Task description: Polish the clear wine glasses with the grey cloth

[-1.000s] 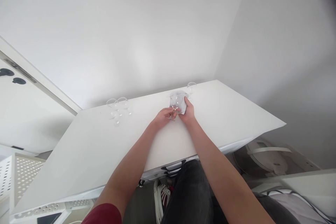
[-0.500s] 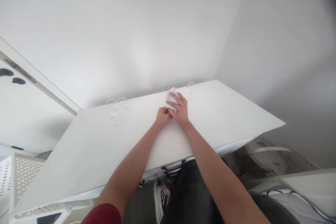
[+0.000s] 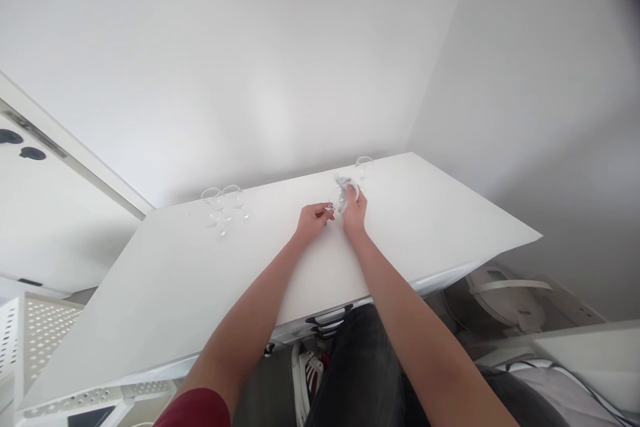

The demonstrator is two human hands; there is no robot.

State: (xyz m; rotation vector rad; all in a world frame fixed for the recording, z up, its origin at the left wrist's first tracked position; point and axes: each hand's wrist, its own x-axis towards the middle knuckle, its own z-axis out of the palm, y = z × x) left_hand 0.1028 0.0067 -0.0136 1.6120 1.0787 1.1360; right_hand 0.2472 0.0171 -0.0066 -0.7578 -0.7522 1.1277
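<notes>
My left hand [image 3: 314,219] is closed, its fingers pinching the lower part of a clear wine glass [image 3: 335,198] above the white table [image 3: 425,220]. A crumpled white cloth [image 3: 349,183] is gripped in my right hand [image 3: 355,212], against the right side of the glass bowl. The cloth and fingers hide part of the bowl. Just behind and right of that hand stands another clear glass [image 3: 364,165]. Farther left, more stemmed glasses [image 3: 211,199] stand close together near the table's back edge; their transparent outlines are faint.
A white wall [image 3: 280,67] rises behind the table. At the lower left is a perforated white rack [image 3: 50,333]. Black handles [image 3: 330,320] show under the front edge, close to my legs. A pale appliance-like object [image 3: 515,300] sits on the floor at right.
My right hand and the cloth have shifted right, off the front of the glass, uncovering part of it. The cloth looks more bunched. My left hand stays nearly in place.
</notes>
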